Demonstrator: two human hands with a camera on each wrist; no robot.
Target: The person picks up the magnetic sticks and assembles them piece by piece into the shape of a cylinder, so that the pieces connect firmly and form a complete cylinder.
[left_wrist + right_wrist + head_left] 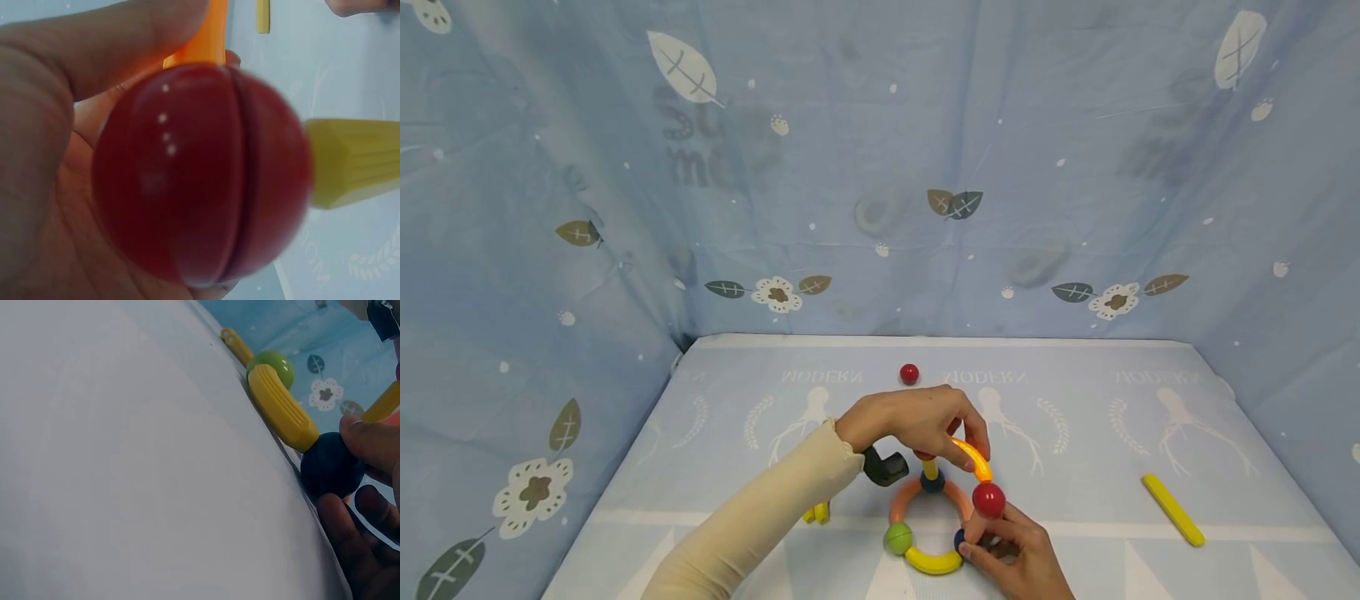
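My left hand (928, 423) pinches an orange curved rod (976, 460) above a ring of toy rods and balls. One red ball (988, 501) is at the rod's near end; another red ball (200, 175) sits by the left palm, with a yellow straight rod (356, 164) extending from it. In the ring are salmon curved rods (904, 502), a green ball (898, 538), a yellow curved rod (934, 562) and a dark blue ball (932, 481) at the back. My right hand (1024, 552) grips another dark blue ball (331, 465), partly hidden by its fingers in the head view.
A loose red ball (909, 374) lies toward the back of the table. One yellow straight rod (1174, 510) lies to the right. Yellow pieces (817, 512) show behind the left sleeve (767, 517). Patterned blue cloth (880, 167) hangs behind and at both sides.
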